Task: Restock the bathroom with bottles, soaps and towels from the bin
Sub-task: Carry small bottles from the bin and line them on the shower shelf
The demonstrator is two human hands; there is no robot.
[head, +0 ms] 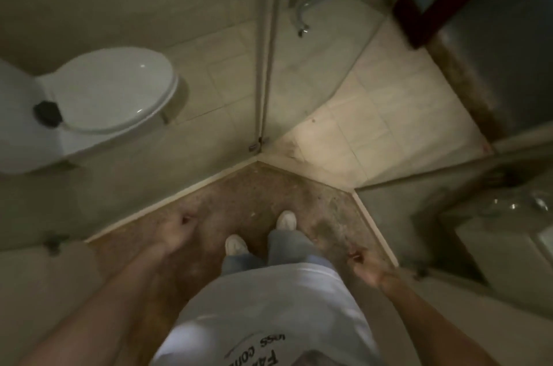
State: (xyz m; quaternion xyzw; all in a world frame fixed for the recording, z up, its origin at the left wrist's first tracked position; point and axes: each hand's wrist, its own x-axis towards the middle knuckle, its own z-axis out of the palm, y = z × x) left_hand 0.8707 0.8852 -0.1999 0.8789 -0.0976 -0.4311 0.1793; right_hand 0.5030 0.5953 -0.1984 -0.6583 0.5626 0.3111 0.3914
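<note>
As left hand [179, 231] hangs, toilet [119, 90] beside glass [311, 72]

Shirt [269, 305] print, partly legible: "FA…"

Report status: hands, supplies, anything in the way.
Empty left hand and right hand, fingers loosely curled. No bin, bottles, soaps or towels in view. Closed toilet front left; glass partition straight ahead.

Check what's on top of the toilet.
A small dark object sits on the toilet at the hinge end of its closed lid, too blurred to identify. The lid hides what's inside.
</note>
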